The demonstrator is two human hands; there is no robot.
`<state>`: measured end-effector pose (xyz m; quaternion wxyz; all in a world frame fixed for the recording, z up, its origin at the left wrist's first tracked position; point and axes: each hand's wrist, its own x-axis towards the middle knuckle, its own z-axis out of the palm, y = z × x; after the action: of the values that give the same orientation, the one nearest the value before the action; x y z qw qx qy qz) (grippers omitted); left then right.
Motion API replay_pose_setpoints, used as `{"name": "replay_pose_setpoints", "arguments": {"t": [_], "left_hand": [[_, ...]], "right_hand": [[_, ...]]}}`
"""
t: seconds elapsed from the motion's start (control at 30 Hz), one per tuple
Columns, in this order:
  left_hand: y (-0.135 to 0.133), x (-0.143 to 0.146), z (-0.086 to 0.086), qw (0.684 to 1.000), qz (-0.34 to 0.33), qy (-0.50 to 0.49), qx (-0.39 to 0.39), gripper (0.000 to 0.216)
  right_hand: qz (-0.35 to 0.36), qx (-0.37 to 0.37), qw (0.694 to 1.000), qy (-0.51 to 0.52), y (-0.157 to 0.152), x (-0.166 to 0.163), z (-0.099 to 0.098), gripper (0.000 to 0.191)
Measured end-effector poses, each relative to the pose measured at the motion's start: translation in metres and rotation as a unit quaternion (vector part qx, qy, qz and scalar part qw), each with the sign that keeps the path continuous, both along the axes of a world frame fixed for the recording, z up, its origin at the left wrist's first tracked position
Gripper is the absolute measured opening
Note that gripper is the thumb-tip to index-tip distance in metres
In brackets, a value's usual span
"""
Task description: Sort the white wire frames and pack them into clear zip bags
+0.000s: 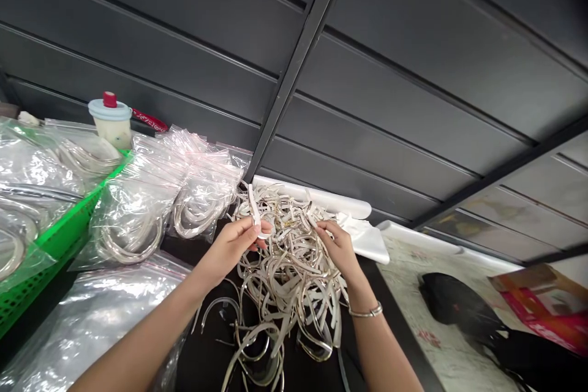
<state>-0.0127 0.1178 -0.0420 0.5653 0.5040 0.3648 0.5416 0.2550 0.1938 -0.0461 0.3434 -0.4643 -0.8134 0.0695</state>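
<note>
A tangled heap of thin, pale curved bands (pixel 285 282) lies on a dark table in front of me. My left hand (pixel 232 245) is closed in a pinch on one white band (pixel 254 211), lifted at the heap's upper left. My right hand (pixel 337 248) rests on the heap's right side with its fingers curled into the bands, gripping some of them. A silver bracelet sits on my right wrist.
Clear zip bags holding curved bands (pixel 151 202) are piled at the left, some in a green basket (pixel 55 239). A pale jar with a red cap (pixel 111 119) stands behind. A white roll (pixel 321 199) lies beyond the heap. A dark slatted wall is close behind.
</note>
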Motion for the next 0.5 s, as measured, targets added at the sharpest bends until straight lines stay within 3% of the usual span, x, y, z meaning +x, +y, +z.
{"name": "replay_pose_setpoints", "arguments": {"t": [0.1,0.27,0.5], "left_hand": [[-0.001,0.005,-0.002,0.999,-0.037,0.006,-0.004,0.031],[-0.006,0.011,-0.002,0.998,-0.070,0.003,0.005,0.033],[-0.008,0.013,-0.001,0.994,-0.108,0.002,0.002,0.034]], "right_hand": [[0.072,0.048,0.995,0.052,-0.027,-0.019,0.010,0.015],[0.199,0.090,0.974,0.054,-0.061,-0.050,0.026,0.009],[0.229,0.096,0.968,0.023,-0.069,-0.058,0.030,0.010]]}}
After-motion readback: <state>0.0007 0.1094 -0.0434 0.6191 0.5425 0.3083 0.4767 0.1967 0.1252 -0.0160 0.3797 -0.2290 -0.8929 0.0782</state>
